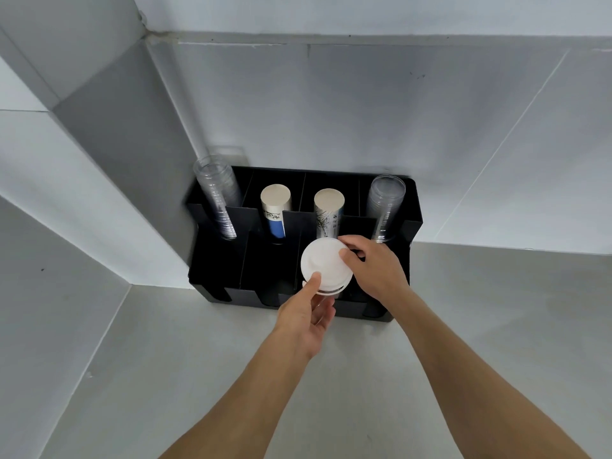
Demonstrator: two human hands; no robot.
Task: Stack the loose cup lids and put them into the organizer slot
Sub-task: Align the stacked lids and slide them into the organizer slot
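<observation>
Fingers [315, 282] of both hands grip the stacked lids [326, 267] (white) over the organizer [218, 256]; insertion under way. Next: lower squarely into the front slot.

A pale grey surface [480, 326] is being bounded at the back by a white wall [397, 111] and at the left by a second white wall [49, 193]. A corner is being formed where they meet. Soft, even light is being cast throughout.
</observation>
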